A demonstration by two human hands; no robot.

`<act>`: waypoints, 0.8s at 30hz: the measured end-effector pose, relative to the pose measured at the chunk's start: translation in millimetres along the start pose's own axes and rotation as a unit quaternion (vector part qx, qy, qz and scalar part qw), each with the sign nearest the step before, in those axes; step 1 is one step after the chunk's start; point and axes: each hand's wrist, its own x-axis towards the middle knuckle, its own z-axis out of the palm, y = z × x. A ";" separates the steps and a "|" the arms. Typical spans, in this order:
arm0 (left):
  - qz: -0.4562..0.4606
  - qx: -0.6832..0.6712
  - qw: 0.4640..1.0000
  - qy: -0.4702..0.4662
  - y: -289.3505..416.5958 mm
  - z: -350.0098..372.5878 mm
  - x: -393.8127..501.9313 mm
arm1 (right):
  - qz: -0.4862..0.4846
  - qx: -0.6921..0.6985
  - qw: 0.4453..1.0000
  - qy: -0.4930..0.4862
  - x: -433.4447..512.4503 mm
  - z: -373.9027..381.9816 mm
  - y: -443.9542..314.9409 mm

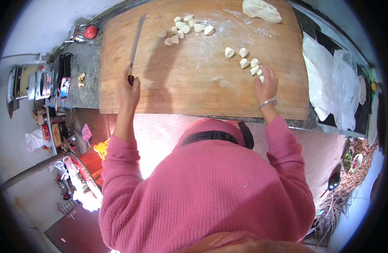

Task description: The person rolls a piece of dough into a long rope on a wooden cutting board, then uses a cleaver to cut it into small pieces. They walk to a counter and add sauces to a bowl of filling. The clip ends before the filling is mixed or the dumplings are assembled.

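My left hand grips the dark handle of a kitchen knife near the left side of a large wooden board. The blade points away from me. At the board's right, my right hand has its fingers at the near end of a line of cut dough pieces; whether they grip a piece cannot be told. More dough pieces form a loose cluster near the far middle. A big lump of dough lies at the far right edge. White flour dusts the wood between them.
Clear and white plastic bags lie right of the board. On the left counter are a phone, a piece resembling ginger root, a metal vessel and a red round object. The dark stone counter edge runs below the board.
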 end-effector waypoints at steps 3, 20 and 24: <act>-0.038 0.143 0.989 -0.003 -52.7 1.3 8.2 | 0.105 0.053 0.992 -0.042 17.3 16.3 -10.2; 0.144 0.064 0.987 0.006 -69.2 48.5 68.9 | 0.431 0.422 0.785 -0.138 75.1 36.9 -37.8; 0.140 0.012 0.988 -0.063 -14.7 88.5 90.4 | 0.107 0.052 0.986 -0.118 53.4 53.3 -49.1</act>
